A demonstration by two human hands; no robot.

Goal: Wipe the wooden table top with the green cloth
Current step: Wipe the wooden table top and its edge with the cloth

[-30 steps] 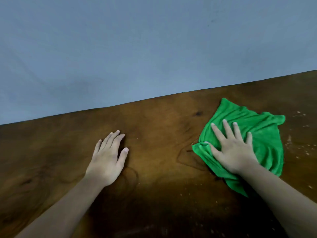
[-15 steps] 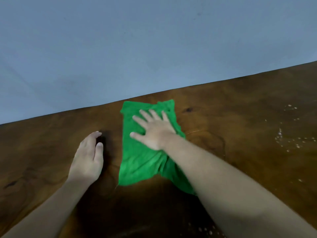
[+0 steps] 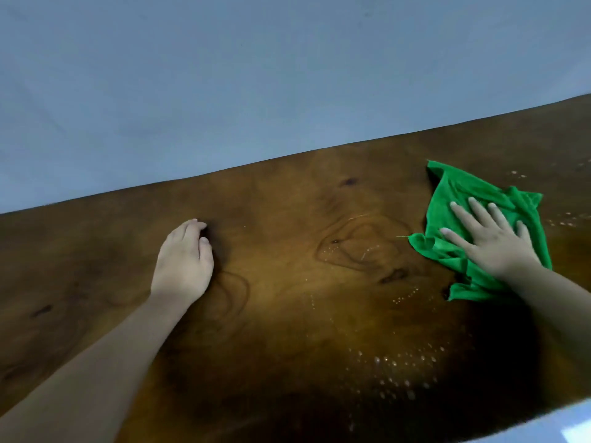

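Note:
The green cloth (image 3: 455, 199) lies crumpled on the right part of the dark wooden table top (image 3: 287, 302). My right hand (image 3: 487, 246) presses flat on it with fingers spread, covering its middle; cloth shows around the hand on the far, left and near sides. My left hand (image 3: 184, 260) rests palm down on the bare wood at the left, holding nothing, its fingertips bent slightly downward.
A plain blue-grey wall (image 3: 287, 75) rises straight behind the table's far edge. Small water droplets (image 3: 399, 366) speckle the wood near me, and more sit right of the cloth (image 3: 566, 219). The table's near edge (image 3: 527, 420) shows at the bottom right.
My right hand has swept the cloth from beside my left hand back to the right side of the table. My left hand has stayed in place.

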